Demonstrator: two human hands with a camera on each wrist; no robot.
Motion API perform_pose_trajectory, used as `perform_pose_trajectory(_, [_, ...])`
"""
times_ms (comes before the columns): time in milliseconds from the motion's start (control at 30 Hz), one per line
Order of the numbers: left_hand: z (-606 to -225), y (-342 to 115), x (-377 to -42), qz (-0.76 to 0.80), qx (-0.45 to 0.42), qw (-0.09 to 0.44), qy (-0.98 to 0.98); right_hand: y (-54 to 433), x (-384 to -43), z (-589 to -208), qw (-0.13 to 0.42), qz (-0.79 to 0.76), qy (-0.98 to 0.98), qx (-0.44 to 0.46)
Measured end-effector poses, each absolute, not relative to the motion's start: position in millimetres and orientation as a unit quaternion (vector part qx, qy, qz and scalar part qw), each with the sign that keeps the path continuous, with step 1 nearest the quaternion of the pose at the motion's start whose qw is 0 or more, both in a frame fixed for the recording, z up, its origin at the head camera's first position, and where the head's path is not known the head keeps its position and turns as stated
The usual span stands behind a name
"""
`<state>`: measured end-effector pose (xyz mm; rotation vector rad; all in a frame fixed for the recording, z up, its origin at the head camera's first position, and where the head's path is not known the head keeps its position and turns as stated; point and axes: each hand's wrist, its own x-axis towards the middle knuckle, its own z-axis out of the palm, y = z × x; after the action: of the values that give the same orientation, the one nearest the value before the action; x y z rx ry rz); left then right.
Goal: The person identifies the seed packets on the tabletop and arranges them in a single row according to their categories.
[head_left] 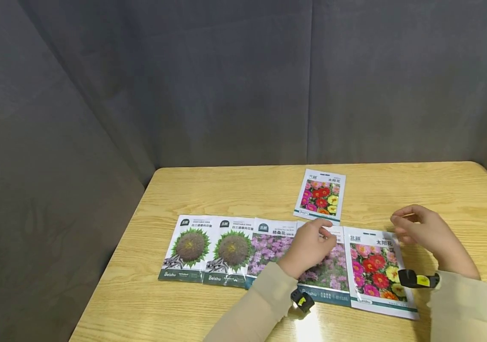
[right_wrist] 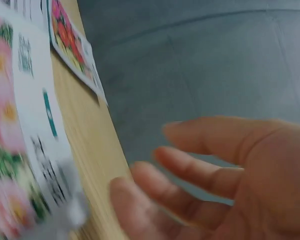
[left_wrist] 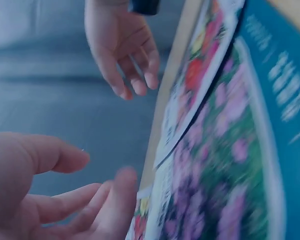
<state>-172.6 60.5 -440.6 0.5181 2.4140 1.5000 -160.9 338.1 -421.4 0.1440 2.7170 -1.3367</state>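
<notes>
Several seed packets lie in a row on the wooden table. Two show sunflowers, a left sunflower packet and a right sunflower packet. Beside them are a pink-flower packet and a second pink-flower packet, which the left hand hovers over and partly hides. At the row's right end lies a red-and-yellow flower packet. Just right of its top corner is the right hand, fingers loosely bent. In both wrist views the hands hold nothing, their fingers apart from the thumbs.
Another red-and-yellow flower packet lies alone behind the row, toward the back edge of the wooden table. Grey cloth hangs behind the table and along its left side. A wristband with a yellow mark sits on the right wrist.
</notes>
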Motion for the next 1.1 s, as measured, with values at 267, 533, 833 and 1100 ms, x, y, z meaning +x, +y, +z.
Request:
perform_pose_trajectory(267, [-432.9,39.4,-196.6,0.548,0.141,0.077,0.821,308.4,-167.7,-420.3,-0.032,-0.516,0.854,0.056])
perform_pose_trajectory(533, [-434.9,28.9,-214.0,0.541,0.106,0.052,0.832,291.3,-177.1,-423.1,0.008,-0.598,0.8,0.056])
perform_pose_trajectory(833, [-439.8,30.1,-242.4,0.484,0.095,0.089,0.865,263.7,-201.5,-421.6,0.053,-0.617,0.782,0.066])
perform_pose_trajectory(1100, [-440.9,33.5,-255.7,0.455,0.09,0.105,0.88,262.5,-222.4,-424.5,0.115,-0.585,0.793,0.125])
